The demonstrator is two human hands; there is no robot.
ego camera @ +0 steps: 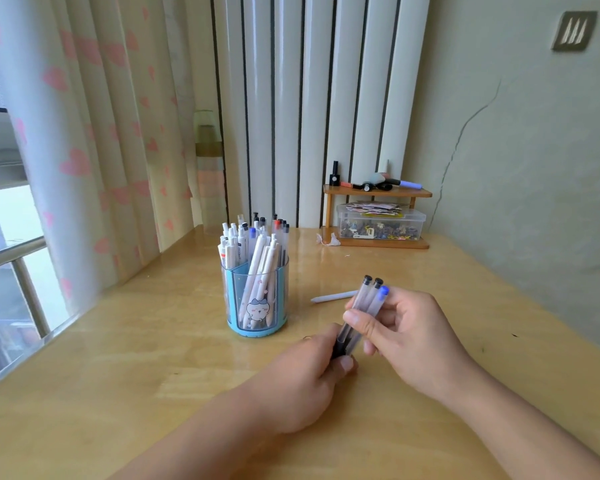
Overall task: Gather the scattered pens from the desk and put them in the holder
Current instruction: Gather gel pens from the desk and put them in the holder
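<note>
A: What are the hands doing?

B: Both are on one bundle of three clear-barrelled pens (362, 313), held over the worktop (118, 341) just right of the holder. The right hand (406, 336) has its thumb and fingers curled round the middle of the bundle. The left hand (302, 379) grips the lower, dark ends, fingers folded round them.

A: Which way do the pens point?

B: Tilted, upper ends leaning away and to the right. Two of those ends are black, the third is blue.

A: And the holder?

B: The blue pen holder (258, 299) stands upright near the middle of the worktop, left of the hands and apart from them. It has clear walls, a cartoon cat on the front and more than one compartment, all crowded with white and clear pens standing tips down or up; I cannot tell which for most.

A: Anything loose on the worktop?

B: One white pen (331, 297) lies flat between the holder and the right hand, its far end hidden behind the held bundle.

A: What else is there?

B: A small wooden shelf (378, 193) at the back against the wall, with little bottles and markers on top and a clear plastic box (381, 223) of small bits beneath. A heart-patterned curtain (84, 150) hangs on the left beside a window.
</note>
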